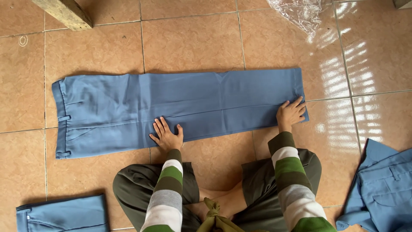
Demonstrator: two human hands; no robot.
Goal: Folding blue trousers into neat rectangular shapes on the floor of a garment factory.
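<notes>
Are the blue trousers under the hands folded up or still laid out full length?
Laid out full length: the blue trousers lie flat on the tiled floor, one leg over the other, waistband at left, hem under the right hand.

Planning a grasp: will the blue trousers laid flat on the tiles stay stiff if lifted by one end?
Probably floppy: the blue trousers lie flat, creased like thin cloth. They may slide easily on the glossy tile floor. Both hands, left hand and right hand, press them flat.

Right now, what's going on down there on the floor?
A person sits cross-legged on the tiled floor with blue trousers laid flat and folded leg over leg in front of them. The left hand presses flat near the middle; the right hand presses the hem end. More blue garments lie at lower left and lower right.
</notes>
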